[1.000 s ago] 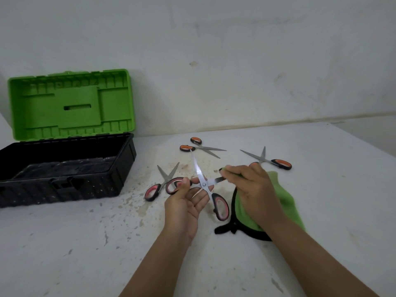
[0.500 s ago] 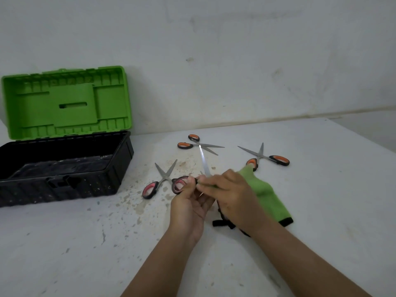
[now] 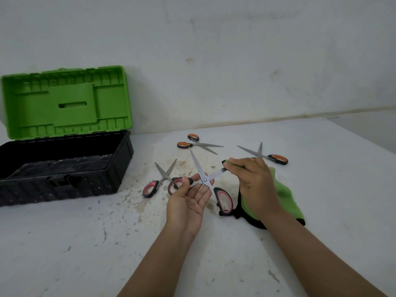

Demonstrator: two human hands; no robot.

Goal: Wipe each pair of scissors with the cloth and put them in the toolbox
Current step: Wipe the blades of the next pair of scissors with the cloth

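Your left hand [image 3: 188,200] pinches one pink-lined handle of the open scissors [image 3: 206,181], held above the bench middle. Your right hand [image 3: 251,179] pinches the green cloth [image 3: 287,198] round one blade near its tip. Draw along the blade's back and keep fingers off the edge. Three more pairs [image 3: 199,143] lie behind on the bench. The open toolbox [image 3: 64,168] sits at the left edge; your path there looks unobstructed.
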